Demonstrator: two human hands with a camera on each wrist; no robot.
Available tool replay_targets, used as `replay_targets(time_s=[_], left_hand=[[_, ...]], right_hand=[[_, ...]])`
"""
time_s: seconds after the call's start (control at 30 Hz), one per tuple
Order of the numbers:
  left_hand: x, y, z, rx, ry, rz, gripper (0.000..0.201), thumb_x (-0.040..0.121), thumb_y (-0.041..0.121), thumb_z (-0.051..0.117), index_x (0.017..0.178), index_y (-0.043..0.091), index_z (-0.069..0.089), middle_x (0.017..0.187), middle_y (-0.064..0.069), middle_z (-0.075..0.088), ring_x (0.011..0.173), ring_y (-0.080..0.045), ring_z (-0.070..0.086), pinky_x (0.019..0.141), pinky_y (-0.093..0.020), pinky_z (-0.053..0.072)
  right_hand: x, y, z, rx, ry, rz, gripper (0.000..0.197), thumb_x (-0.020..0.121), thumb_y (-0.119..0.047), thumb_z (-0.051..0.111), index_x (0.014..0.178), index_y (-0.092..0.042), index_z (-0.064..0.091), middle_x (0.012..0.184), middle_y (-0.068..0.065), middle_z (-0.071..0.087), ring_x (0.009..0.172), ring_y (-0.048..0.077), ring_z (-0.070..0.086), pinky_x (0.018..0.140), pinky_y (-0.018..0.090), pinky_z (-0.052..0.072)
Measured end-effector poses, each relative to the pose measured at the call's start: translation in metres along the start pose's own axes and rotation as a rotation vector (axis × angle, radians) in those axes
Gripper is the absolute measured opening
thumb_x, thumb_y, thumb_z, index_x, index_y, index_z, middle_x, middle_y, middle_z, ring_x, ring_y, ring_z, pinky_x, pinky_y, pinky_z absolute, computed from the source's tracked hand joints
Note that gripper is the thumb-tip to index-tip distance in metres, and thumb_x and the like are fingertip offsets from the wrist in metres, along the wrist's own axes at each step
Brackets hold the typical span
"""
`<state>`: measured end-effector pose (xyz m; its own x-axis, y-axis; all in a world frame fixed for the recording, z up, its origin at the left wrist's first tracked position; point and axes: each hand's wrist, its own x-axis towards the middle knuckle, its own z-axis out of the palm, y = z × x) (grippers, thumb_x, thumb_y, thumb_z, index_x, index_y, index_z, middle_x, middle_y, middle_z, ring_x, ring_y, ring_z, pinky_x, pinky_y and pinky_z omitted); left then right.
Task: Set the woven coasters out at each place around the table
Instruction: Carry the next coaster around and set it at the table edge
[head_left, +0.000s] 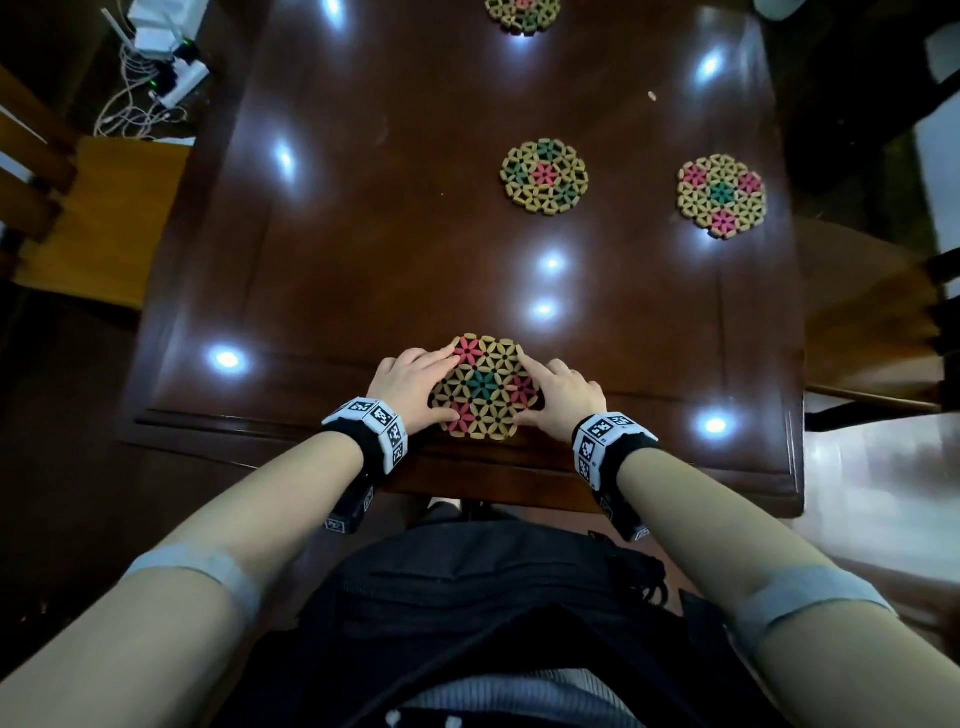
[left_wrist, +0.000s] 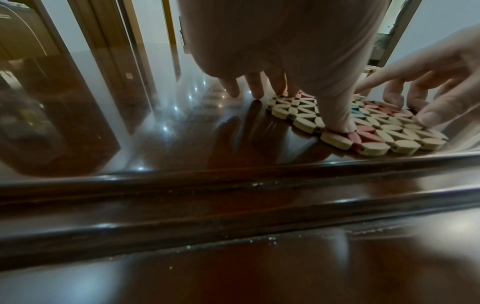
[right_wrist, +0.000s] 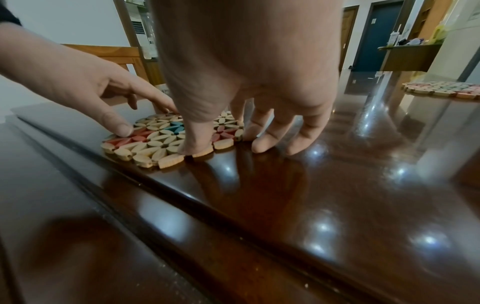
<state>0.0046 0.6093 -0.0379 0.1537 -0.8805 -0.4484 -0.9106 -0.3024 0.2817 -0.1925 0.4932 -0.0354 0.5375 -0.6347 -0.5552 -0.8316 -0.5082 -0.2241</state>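
The nearest coaster (head_left: 480, 387) lies flat just inside the surface's (head_left: 332, 249) raised near edge, with bare polished wood on either side. The left hand (head_left: 408, 384) and right hand (head_left: 563, 397) press its rim with spread fingers, each grip open. Three coasters lie farther off: centre (head_left: 544, 175), right (head_left: 721, 196), far edge (head_left: 522, 14). Chairs (head_left: 104, 208) flank the sides.

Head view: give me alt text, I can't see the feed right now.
Both hands, left hand and right hand, touch the edges of a round woven coaster with pink and teal flowers at the near edge of a glossy dark wooden table. Three similar coasters lie farther away: centre, right, far end.
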Motion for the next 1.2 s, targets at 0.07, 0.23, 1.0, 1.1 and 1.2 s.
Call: replay_targets(time_s=[0.07,0.23,1.0,1.1,1.2], left_hand=[[-0.0013,-0.0001,0.0002,0.001,-0.004,0.002,0.083,0.080,0.056,0.060,0.148,0.030,0.021,0.159,0.013,0.016,0.142,-0.019,0.021,0.111,-0.041,0.023],[-0.0013,-0.0017,-0.0025,0.027,-0.019,0.027,0.082,0.081,0.054,0.060,0.148,0.029,0.021,0.159,0.012,0.017,0.141,-0.018,0.022,0.110,-0.041,0.025],[0.0019,-0.0036,-0.0048,-0.034,0.000,0.020,0.083,0.076,0.053,0.067,0.146,0.029,0.028,0.156,0.010,0.024,0.139,-0.022,0.023,0.111,-0.041,0.024],[0.0031,-0.0043,-0.0045,-0.038,0.008,0.027,0.083,0.075,0.053,0.068,0.145,0.028,0.030,0.155,0.008,0.026,0.138,-0.021,0.024,0.111,-0.041,0.025],[0.0040,-0.0058,-0.0033,-0.048,0.009,0.033,0.084,0.073,0.054,0.068,0.144,0.028,0.031,0.154,0.009,0.027,0.138,-0.021,0.025,0.110,-0.041,0.025]], right_hand=[[-0.0019,-0.0010,0.0003,-0.008,-0.007,0.002,0.089,0.077,-0.053,0.067,0.148,-0.040,0.016,0.135,0.004,0.046,0.126,0.027,0.046,0.102,0.048,0.040],[-0.0040,-0.0028,0.0010,-0.023,-0.014,0.016,0.091,0.076,-0.056,0.067,0.148,-0.040,0.015,0.136,0.004,0.046,0.126,0.028,0.047,0.102,0.048,0.041],[-0.0051,-0.0032,0.0037,-0.016,-0.004,0.010,0.087,0.080,-0.053,0.064,0.149,-0.042,0.012,0.132,0.006,0.048,0.123,0.028,0.049,0.100,0.047,0.044],[-0.0058,-0.0029,0.0032,-0.013,-0.005,0.010,0.086,0.080,-0.052,0.064,0.149,-0.042,0.013,0.131,0.005,0.048,0.122,0.027,0.049,0.099,0.046,0.044],[-0.0060,-0.0037,0.0017,-0.012,-0.007,0.006,0.086,0.080,-0.052,0.064,0.149,-0.041,0.013,0.130,0.005,0.049,0.121,0.027,0.050,0.098,0.046,0.045]])
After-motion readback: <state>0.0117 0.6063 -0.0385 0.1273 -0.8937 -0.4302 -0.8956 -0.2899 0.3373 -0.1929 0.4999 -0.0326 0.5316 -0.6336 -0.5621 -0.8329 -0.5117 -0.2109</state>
